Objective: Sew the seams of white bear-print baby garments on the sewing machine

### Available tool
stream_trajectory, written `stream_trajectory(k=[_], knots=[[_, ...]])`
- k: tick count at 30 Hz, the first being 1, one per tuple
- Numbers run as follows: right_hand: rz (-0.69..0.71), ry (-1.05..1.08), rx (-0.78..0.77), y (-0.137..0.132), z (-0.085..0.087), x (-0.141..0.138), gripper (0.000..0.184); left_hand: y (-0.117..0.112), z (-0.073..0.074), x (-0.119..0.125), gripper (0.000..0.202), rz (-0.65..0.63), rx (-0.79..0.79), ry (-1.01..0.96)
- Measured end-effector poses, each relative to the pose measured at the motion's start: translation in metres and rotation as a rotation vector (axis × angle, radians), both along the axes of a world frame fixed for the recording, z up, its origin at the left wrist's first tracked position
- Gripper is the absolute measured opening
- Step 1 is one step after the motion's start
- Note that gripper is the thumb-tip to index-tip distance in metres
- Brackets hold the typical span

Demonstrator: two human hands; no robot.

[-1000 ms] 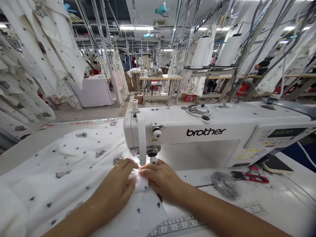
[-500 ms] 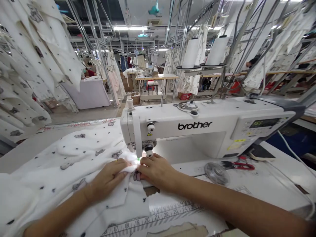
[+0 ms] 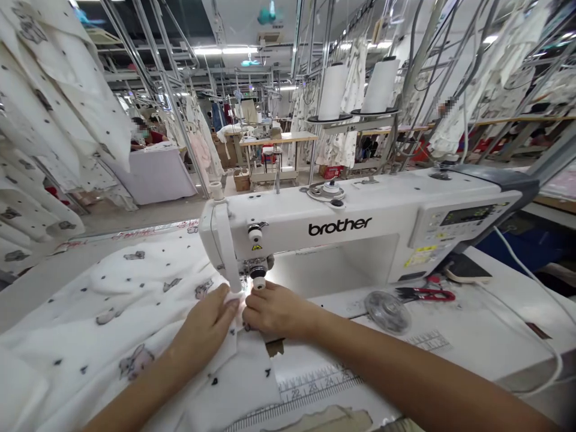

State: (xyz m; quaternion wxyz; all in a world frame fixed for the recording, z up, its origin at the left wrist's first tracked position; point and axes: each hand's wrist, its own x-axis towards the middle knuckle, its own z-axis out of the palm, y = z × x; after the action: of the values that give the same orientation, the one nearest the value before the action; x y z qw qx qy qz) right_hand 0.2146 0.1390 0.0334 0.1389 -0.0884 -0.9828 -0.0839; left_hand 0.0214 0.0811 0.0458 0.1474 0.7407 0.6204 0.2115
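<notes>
White printed fabric (image 3: 153, 294) spreads over the left of the machine bed and runs up under the needle area of a white sewing machine (image 3: 288, 216). My left hand (image 3: 209, 318) pinches a fold of it just left of the lit presser area, thumb and fingers pressed together. Close against the needle on the right, my right hand (image 3: 276, 309) has its fingers curled down on the fabric's edge. The presser foot and the fingertips are partly hidden by glare and by the hands.
A clear plastic bobbin-like disc (image 3: 387, 312) and red-handled thread snips (image 3: 425, 294) lie right of my forearm. Beyond them is a dark phone-like slab (image 3: 465, 268). A printed ruler (image 3: 315, 387) runs along the front. Thread cones (image 3: 333, 93) stand behind; printed garments (image 3: 58, 90) hang at left.
The view has shifted slightly, so the machine sits further left. My left hand has closed its fingers nearer the needle, and the fabric in front has moved a little. The right hand stays beside the needle.
</notes>
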Motion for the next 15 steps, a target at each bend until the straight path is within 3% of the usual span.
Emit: stream_trajectory(k=[4, 9, 15], knots=[[0.09, -0.012, 0.016, 0.003, 0.004, 0.013, 0.014, -0.005, -0.014, 0.006, 0.017, 0.022, 0.076, 0.155], [0.007, 0.06, -0.209, 0.001, 0.007, 0.025, 0.012, -0.009, -0.016, 0.009, 0.015, 0.059, 0.033, 0.222], [0.002, 0.041, -0.288, -0.003, 0.014, 0.027, 0.012, -0.018, -0.019, 0.003, 0.02, -0.089, 0.189, 0.202]])
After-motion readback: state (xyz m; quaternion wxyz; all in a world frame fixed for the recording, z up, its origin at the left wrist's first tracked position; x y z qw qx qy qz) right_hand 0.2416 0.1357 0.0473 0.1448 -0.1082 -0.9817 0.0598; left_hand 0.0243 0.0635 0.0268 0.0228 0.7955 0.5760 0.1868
